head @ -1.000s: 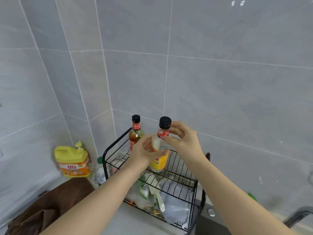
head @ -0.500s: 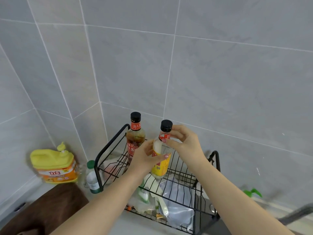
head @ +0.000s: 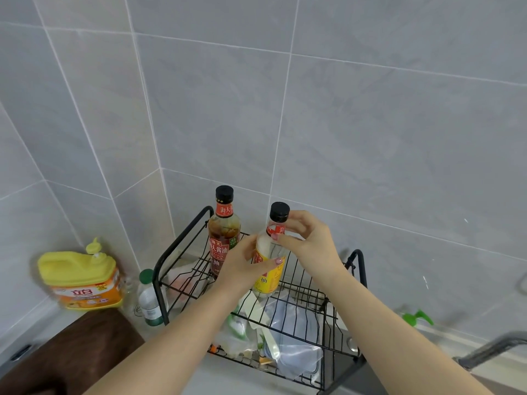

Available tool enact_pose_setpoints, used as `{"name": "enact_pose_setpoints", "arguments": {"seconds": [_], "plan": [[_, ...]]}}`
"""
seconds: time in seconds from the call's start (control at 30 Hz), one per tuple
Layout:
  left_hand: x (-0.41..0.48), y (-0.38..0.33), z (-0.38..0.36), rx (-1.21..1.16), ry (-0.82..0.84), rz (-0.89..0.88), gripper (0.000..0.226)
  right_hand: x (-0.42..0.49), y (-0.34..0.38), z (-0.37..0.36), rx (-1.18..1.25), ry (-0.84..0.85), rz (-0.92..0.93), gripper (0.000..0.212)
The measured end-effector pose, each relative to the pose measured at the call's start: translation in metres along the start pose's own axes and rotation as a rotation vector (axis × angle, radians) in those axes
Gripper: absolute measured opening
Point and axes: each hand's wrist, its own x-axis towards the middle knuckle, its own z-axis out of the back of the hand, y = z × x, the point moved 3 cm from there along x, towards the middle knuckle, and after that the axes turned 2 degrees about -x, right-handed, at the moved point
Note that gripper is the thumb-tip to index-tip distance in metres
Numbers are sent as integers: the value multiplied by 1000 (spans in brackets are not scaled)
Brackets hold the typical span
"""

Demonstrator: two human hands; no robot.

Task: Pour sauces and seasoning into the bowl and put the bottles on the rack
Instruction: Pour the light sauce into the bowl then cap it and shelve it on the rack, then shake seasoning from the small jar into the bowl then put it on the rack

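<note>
Both hands grip the yellow-labelled bottle [head: 269, 260] upright on the top shelf of the black wire rack [head: 308, 295]: the left hand [head: 242, 266] wraps its body, the right hand [head: 306, 238] pinches its neck below the black cap. Just left of the left hand stands the dark soy sauce bottle [head: 222, 238], also on that shelf

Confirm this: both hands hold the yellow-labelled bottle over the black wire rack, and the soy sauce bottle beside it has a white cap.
One detail is wrong. The head view shows the soy sauce bottle has a black cap, not white. Both hands, left and right, do hold the yellow-labelled bottle over the black wire rack.
</note>
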Motion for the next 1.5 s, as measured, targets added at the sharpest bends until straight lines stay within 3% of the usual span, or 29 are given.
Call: {"name": "enact_pose_setpoints", "arguments": {"seconds": [0.4, 0.5, 0.67, 0.73, 0.9, 1.07, 1.2, 1.5], "plan": [[-11, -3, -1, 16, -12, -78, 57, -14, 5, 9, -55, -25, -19, 56], [-13, -4, -1, 47, -22, -80, 57, -17, 10, 12, -62, -28, -11, 55], [-22, -6, 3, 149, -154, -47, 84, -25, 13, 19, -79, -89, -10, 41], [-29, -15, 5, 159, -200, -91, 77, -30, 15, 25, -73, -147, -25, 31], [-51, -49, 2, 187, -262, -307, 33, -54, 20, 49, -143, -260, -51, 18], [-74, -70, -35, 212, -126, -425, 17, -96, 21, 88, -319, -360, -39, 11], [-87, -65, -79, 217, 38, -412, 11, -143, 16, 122, -407, -445, -96, 12], [-137, -41, -216, 240, 418, -337, 24, -288, -5, 213, -520, -745, -321, 14]]}}
